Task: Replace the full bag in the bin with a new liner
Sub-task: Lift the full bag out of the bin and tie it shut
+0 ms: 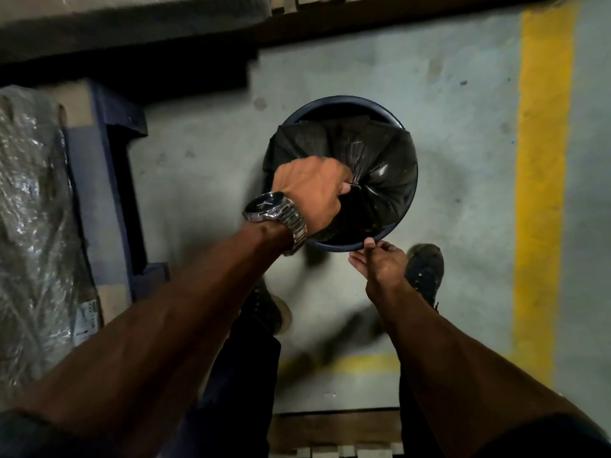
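A round dark blue bin [344,102] stands on the grey floor, seen from above. A black plastic bag [380,157] fills it, its top gathered into a bunch near the middle. My left hand [310,190], with a metal watch on the wrist, grips that gathered neck of the bag. My right hand [377,262] pinches the near rim of the bin, thumb on top. No new liner is in view.
A blue pallet [109,180] with film-wrapped goods [36,226] lies on the left. A yellow floor line [542,160] runs down the right. My two shoes [425,269] stand just behind the bin. Wooden pallets border the top and bottom edges.
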